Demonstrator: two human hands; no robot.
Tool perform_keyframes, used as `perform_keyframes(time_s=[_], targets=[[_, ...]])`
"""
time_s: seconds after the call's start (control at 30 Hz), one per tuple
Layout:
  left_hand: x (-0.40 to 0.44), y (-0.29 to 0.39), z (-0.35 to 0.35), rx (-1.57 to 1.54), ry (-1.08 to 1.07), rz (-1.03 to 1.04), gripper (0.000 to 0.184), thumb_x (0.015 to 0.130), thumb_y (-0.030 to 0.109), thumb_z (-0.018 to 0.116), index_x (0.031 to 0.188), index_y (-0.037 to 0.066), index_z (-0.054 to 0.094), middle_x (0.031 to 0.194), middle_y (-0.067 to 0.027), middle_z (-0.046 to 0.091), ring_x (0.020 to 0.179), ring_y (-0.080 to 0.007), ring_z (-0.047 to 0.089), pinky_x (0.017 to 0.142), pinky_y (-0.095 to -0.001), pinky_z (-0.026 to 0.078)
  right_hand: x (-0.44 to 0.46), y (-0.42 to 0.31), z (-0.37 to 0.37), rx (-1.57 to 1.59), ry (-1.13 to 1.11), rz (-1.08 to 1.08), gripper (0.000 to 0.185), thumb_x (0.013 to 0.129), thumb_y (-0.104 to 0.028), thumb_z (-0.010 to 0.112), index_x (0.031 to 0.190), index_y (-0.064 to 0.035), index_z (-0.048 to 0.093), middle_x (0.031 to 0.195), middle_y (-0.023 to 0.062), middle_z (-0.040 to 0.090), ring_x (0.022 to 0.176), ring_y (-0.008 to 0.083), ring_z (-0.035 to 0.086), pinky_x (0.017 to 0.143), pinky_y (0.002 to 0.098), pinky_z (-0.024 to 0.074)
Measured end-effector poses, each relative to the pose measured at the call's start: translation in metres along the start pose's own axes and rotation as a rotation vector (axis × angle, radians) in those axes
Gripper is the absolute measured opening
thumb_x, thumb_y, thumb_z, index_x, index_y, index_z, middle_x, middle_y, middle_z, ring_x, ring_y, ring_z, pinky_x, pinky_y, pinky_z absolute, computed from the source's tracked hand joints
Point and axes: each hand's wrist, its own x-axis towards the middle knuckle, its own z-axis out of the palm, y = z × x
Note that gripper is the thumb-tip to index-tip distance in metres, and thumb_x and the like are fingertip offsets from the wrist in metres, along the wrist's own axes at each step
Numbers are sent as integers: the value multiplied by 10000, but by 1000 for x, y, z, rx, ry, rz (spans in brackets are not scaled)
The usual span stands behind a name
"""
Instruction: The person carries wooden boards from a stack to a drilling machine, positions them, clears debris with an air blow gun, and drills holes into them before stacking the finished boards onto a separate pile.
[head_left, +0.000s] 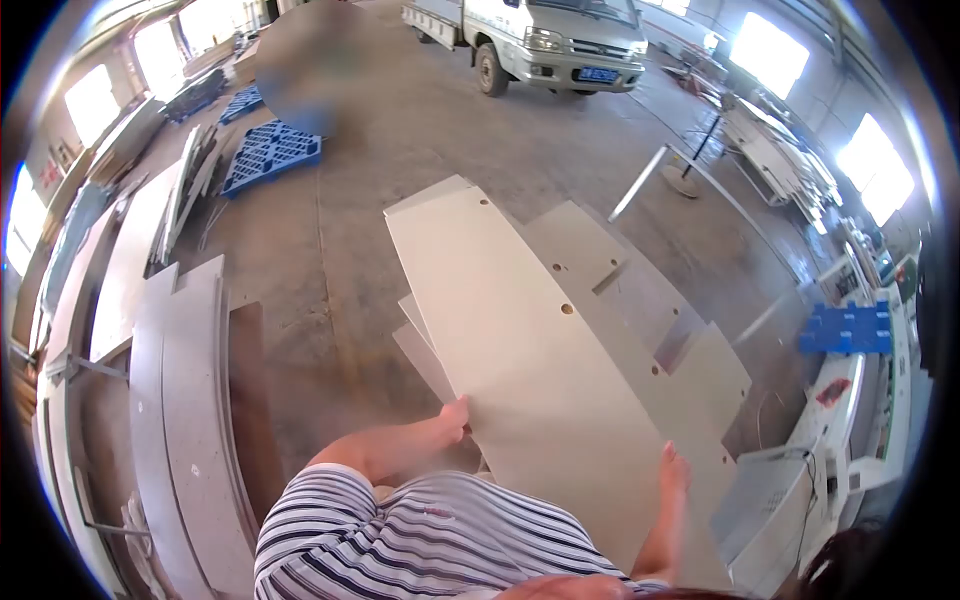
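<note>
A large cream-coloured board stretches out in front of my body, with round holes near its right edge. My left hand is closed on the board's left edge, its fingers partly hidden beneath. On the opposite edge is my right hand, thumb uppermost and the other fingers mostly out of sight; it grips the same board. Under and to the right of it lie more cream boards with holes and cut-out notches. Corners of other boards poke out on the left side.
Long grey panels stand at the left. Blue pallets lie on the concrete floor beyond, near a blurred shape. A white truck is parked ahead. At right are a machine, a blue plastic piece and a metal frame.
</note>
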Motion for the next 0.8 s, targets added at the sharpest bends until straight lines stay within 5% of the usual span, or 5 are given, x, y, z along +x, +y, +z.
perform_keyframes(time_s=[0.3,0.5,0.53,0.7,0.8], targets=[[32,107,104,34,75,81,294,912,232,410,1056,8,534,992,-115,592,793,-227,627,684,-355,544,210,-71,-51,27,25,-208,559,921,-469,284,900,-11,604,878,211,621,870,383,584,758,478,455],[17,90,76,584,-431,-72,275,841,205,501,1079,69,520,932,-104,582,716,-199,597,579,-302,489,323,-30,120,-218,-44,-591,379,868,-368,457,1103,-84,547,1017,147,595,942,324,568,789,450,460],[7,68,63,619,-408,-71,274,837,216,500,1074,80,521,916,-94,582,702,-193,593,556,-299,472,271,-79,72,-145,-358,-363,364,851,-322,502,1137,-100,543,1082,148,576,992,304,548,858,445,434],[-29,-31,-64,1119,-324,372,182,805,228,505,899,90,578,784,-64,616,683,-170,593,597,-320,470,181,-146,72,-36,-297,-466,326,855,-300,503,1095,-84,544,1016,134,572,918,275,545,792,412,437],[-90,-82,-136,952,97,180,204,806,241,518,885,92,631,892,-150,632,843,-330,600,672,-384,483,126,-187,80,6,-322,-580,304,857,-287,503,1070,-75,545,976,125,570,873,257,543,752,393,439]])
